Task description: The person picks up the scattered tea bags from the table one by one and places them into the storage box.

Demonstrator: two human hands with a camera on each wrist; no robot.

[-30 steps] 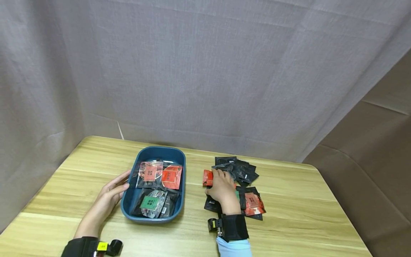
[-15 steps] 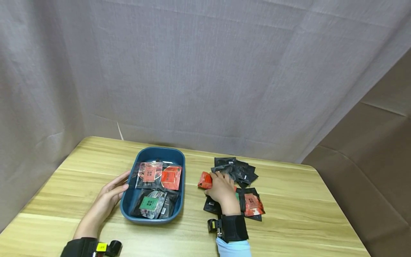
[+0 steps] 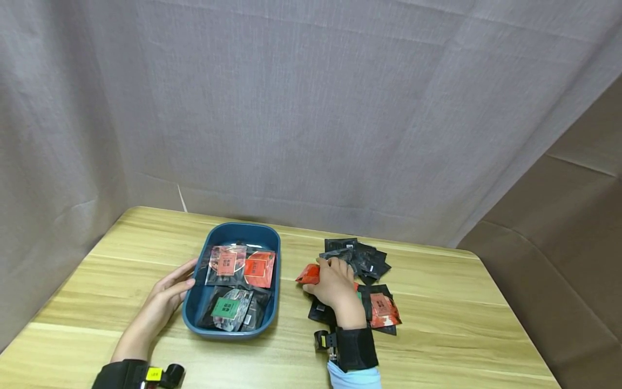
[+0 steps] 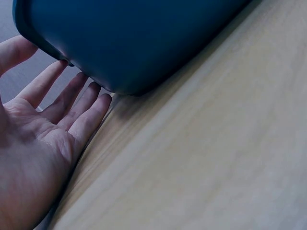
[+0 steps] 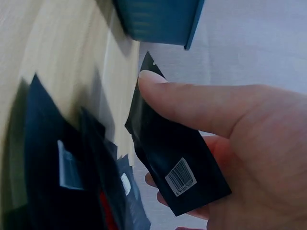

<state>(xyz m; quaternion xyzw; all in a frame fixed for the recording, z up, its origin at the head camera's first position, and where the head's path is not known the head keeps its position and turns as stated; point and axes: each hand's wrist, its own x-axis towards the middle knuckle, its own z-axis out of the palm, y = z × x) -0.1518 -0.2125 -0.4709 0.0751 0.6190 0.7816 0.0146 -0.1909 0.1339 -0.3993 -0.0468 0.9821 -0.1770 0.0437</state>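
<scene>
A blue plastic bin [image 3: 230, 336] stands on the table at the left, with several flat sachets lying in it, among them a green-labelled sachet [image 3: 225, 307]. My left hand [image 3: 167, 297] touches the bin's left side with its fingertips, the fingers nearly straight in the left wrist view. Between thumb and fingers, my right hand [image 3: 335, 286] pinches a sachet [image 5: 177, 148], red on its face and black with a barcode on its back. It is held above other sachets; the right fingers are partly hidden behind it in the right wrist view.
Behind my right hand lies a pile of black sachets [image 3: 369, 259]. A red sachet [image 3: 384, 308] rests on dark ones to the right of my wrist. The wooden table [image 3: 447, 324] meets a grey cloth [image 3: 311, 108] at its back edge.
The red sachet in my right hand has shifted slightly left and tilted up off the pile. My left hand and the bin have stayed in place.
</scene>
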